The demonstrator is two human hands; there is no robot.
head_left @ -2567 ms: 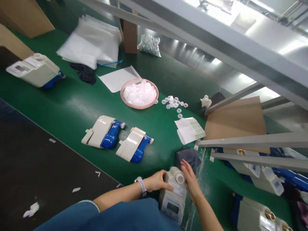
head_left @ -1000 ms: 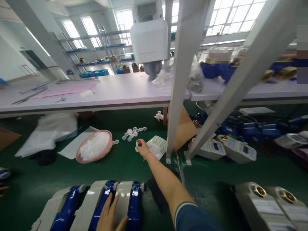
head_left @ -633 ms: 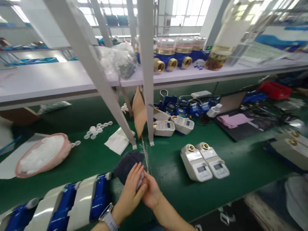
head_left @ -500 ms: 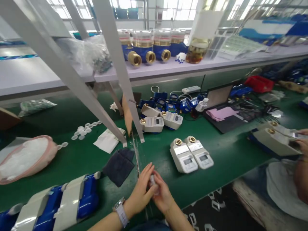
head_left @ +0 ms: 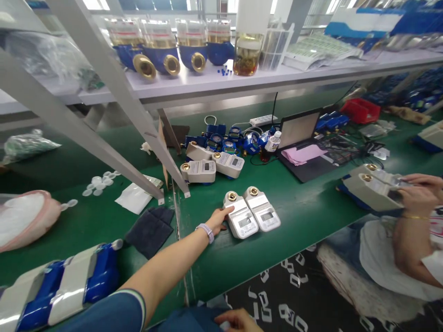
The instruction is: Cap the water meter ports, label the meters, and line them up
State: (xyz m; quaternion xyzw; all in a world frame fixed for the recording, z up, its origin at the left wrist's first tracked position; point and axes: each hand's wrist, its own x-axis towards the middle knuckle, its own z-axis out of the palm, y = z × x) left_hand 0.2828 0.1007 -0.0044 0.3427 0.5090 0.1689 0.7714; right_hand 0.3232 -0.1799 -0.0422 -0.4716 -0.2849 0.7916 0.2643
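Two water meters (head_left: 241, 216) with pale grey covers, small displays and brass ports lie side by side on the green bench. My left hand (head_left: 218, 220) is closed on the left edge of the nearer one, its thumb on top and its fingers partly hidden along the side. At the bottom edge, low by my lap, my right hand (head_left: 239, 319) is partly cut off by the frame. Its fingers are closed around a small white plastic cap (head_left: 224, 326), only partly visible.
A dark cloth (head_left: 149, 232) lies left of my arm, near blue-and-grey meters (head_left: 72, 286) and a pink-rimmed bowl (head_left: 44, 216). Slanted metal posts (head_left: 128, 92) hold up a shelf. Behind are more meters (head_left: 199, 171) and a laptop (head_left: 299, 131). A co-worker's hands (head_left: 417, 191) handle meters at right.
My hands have come apart. The left reached right and took hold of a meter; the right dropped toward my lap with the small white piece. The view has shifted too.
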